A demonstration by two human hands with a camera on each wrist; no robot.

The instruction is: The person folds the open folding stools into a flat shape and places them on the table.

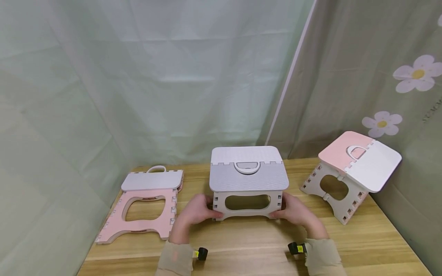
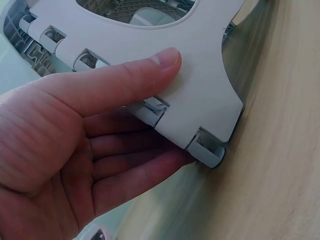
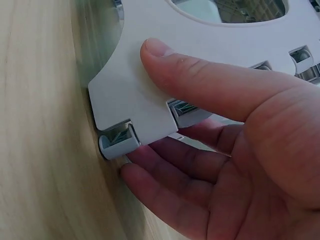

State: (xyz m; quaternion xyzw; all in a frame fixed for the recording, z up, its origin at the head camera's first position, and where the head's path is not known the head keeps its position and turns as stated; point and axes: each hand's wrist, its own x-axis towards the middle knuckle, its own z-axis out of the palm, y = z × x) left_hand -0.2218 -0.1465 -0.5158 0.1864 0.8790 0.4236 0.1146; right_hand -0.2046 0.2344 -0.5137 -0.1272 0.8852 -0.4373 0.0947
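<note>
A folding step stool (image 1: 249,176) with a grey and white top stands unfolded in the middle of the wooden table, its white handle lying on the top. My left hand (image 1: 199,210) grips the lower left part of its front leg panel, thumb on the front face and fingers behind the edge. On the opposite side my right hand (image 1: 293,209) holds the same panel the same way. Both wrist views show the thumbs pressed on the white panel (image 2: 200,65) near its hinged edge, close above the wood. The fingertips behind are partly hidden.
To the left a pink and white folding stool (image 1: 152,224) lies folded flat on the table (image 1: 241,249). A second pink and white stool (image 1: 359,161) stands unfolded at the right. Pale green curtains (image 1: 193,76) hang close behind and along the sides.
</note>
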